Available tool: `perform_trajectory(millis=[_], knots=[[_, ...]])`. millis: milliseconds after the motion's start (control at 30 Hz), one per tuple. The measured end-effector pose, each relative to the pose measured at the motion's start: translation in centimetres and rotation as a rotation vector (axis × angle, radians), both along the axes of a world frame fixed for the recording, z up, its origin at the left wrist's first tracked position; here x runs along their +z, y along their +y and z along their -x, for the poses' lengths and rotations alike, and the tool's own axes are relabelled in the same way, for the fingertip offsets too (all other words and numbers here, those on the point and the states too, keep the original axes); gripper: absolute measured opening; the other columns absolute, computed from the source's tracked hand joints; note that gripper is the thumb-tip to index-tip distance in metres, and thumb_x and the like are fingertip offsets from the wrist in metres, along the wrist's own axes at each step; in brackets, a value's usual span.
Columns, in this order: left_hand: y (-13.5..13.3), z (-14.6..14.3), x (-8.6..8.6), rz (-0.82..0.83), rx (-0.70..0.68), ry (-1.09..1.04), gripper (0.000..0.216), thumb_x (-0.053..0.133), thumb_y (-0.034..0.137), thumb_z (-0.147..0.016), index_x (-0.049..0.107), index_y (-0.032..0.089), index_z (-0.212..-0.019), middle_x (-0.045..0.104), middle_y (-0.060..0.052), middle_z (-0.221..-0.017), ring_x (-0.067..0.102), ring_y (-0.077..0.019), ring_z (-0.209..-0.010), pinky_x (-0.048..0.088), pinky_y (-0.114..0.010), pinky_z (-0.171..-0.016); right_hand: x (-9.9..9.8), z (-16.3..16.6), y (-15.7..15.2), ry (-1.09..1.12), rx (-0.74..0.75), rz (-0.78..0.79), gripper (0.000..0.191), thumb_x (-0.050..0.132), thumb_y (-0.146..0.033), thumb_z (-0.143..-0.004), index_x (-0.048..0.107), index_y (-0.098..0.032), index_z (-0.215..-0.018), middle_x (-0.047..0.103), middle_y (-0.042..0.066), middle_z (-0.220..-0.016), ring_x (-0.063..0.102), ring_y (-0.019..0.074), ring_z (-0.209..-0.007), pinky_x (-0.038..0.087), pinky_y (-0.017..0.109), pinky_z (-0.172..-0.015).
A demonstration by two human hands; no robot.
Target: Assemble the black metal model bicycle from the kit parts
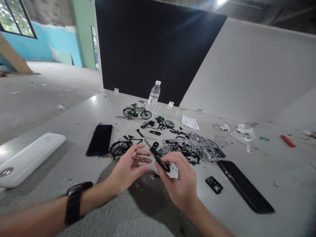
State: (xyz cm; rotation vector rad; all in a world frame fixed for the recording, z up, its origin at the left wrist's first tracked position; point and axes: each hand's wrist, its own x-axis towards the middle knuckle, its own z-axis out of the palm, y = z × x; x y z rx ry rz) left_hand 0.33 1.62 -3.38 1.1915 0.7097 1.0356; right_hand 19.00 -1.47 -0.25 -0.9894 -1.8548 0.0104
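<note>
My right hand (181,179) pinches a slim black model-bicycle part (157,155) that has a rounded end with a hole. Its lower end is partly hidden by the fingers. My left hand (132,166) is beside it, fingers apart and holding nothing. Behind the left hand stands a partly built black model bicycle (119,148), its front partly covered. Black and clear sprue frames (184,148) lie beyond the right hand. Loose black parts (155,133) are spread farther back. A finished green model bicycle (135,112) stands behind them.
A water bottle (153,97) stands at the back near the black panel. A dark phone (100,140) and a white power bank (32,159) lie left. To the right are a black phone-like slab (245,186), a small black tray (214,184), instruction sheets (190,122) and a red object (287,141).
</note>
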Motion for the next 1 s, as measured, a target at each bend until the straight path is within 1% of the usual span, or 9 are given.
perform_trajectory(millis=[100, 167, 300, 400, 467, 567, 700, 900, 1000], knots=[[-0.2, -0.2, -0.1, 0.034, -0.092, -0.106, 0.058, 0.074, 0.053, -0.085, 0.054, 0.017, -0.127, 0.068, -0.010, -0.110, 0.070, -0.0221, -0.095, 0.061, -0.039, -0.085, -0.2, -0.5, 0.1, -0.090, 0.068, -0.094, 0.022, 0.065, -0.003, -0.088, 0.063, -0.022, -0.100, 0.062, 0.004, -0.092, 0.059, 0.0185, -0.087, 0.051, 0.032, -0.075], [-0.3, -0.3, 0.1, 0.065, -0.130, -0.143, 0.061, 0.073, 0.057, -0.085, 0.056, 0.016, -0.126, 0.070, -0.008, -0.104, 0.070, -0.0192, -0.086, 0.062, -0.037, -0.078, -0.5, -0.7, 0.2, -0.153, 0.106, -0.104, 0.023, 0.065, -0.003, -0.088, 0.064, -0.021, -0.102, 0.062, 0.005, -0.092, 0.058, 0.0197, -0.087, 0.051, 0.035, -0.076], [-0.2, -0.3, 0.6, 0.144, -0.115, -0.166, 0.068, 0.078, 0.053, -0.082, 0.056, 0.014, -0.133, 0.073, -0.006, -0.096, 0.069, -0.0169, -0.082, 0.062, -0.034, -0.077, -0.7, -0.6, 0.5, -0.218, 0.124, -0.065, 0.021, 0.069, -0.007, -0.088, 0.064, -0.021, -0.102, 0.062, 0.005, -0.095, 0.057, 0.0203, -0.089, 0.051, 0.037, -0.078], [-0.1, -0.2, 0.8, 0.207, -0.047, -0.148, 0.071, 0.079, 0.048, -0.082, 0.055, 0.012, -0.138, 0.075, -0.004, -0.092, 0.069, -0.0165, -0.084, 0.061, -0.032, -0.078, -0.3, -0.5, 0.4, -0.225, 0.138, -0.038, 0.022, 0.073, -0.016, -0.088, 0.063, -0.021, -0.107, 0.063, 0.006, -0.099, 0.058, 0.0208, -0.092, 0.052, 0.037, -0.081], [0.0, -0.2, 0.8, 0.234, -0.005, -0.132, 0.069, 0.080, 0.043, -0.081, 0.056, 0.012, -0.138, 0.076, -0.003, -0.090, 0.070, -0.0158, -0.084, 0.061, -0.031, -0.079, 0.1, -0.5, 0.4, -0.217, 0.138, -0.023, 0.023, 0.070, -0.018, -0.091, 0.062, -0.020, -0.112, 0.063, 0.007, -0.101, 0.059, 0.0214, -0.095, 0.052, 0.037, -0.083], [0.2, -0.3, 0.9, 0.243, 0.016, -0.120, 0.060, 0.080, 0.038, -0.082, 0.061, 0.011, -0.132, 0.077, -0.003, -0.089, 0.072, -0.0164, -0.083, 0.062, -0.032, -0.081, 0.4, -0.9, 0.6, -0.221, 0.059, -0.033, 0.024, 0.062, -0.012, -0.093, 0.060, -0.019, -0.116, 0.064, 0.008, -0.103, 0.059, 0.0218, -0.100, 0.052, 0.037, -0.088], [0.4, -0.4, 1.2, 0.213, 0.033, -0.090, 0.045, 0.078, 0.034, -0.083, 0.068, 0.013, -0.122, 0.078, -0.004, -0.094, 0.073, -0.0173, -0.085, 0.063, -0.032, -0.080, 0.3, -1.4, 1.3, -0.272, -0.063, -0.035, 0.025, 0.061, -0.011, -0.093, 0.061, -0.018, -0.117, 0.064, 0.010, -0.107, 0.058, 0.0233, -0.103, 0.050, 0.039, -0.090], [0.5, -0.3, 1.0, 0.235, 0.121, -0.001, 0.045, 0.075, 0.029, -0.086, 0.066, 0.013, -0.127, 0.079, -0.003, -0.091, 0.074, -0.0165, -0.080, 0.063, -0.033, -0.079, 0.3, -1.5, 1.2, -0.333, 0.021, 0.004, 0.023, 0.060, -0.010, -0.094, 0.061, -0.019, -0.114, 0.068, 0.005, -0.092, 0.059, 0.0213, -0.090, 0.050, 0.039, -0.082], [0.5, -0.3, 0.8, 0.239, 0.129, -0.014, 0.046, 0.074, 0.029, -0.087, 0.064, 0.012, -0.128, 0.079, -0.002, -0.087, 0.074, -0.0160, -0.077, 0.063, -0.033, -0.080, 0.5, -1.3, 0.9, -0.322, 0.103, 0.069, 0.023, 0.058, -0.009, -0.094, 0.060, -0.020, -0.114, 0.070, 0.005, -0.094, 0.058, 0.0205, -0.087, 0.050, 0.038, -0.080]])
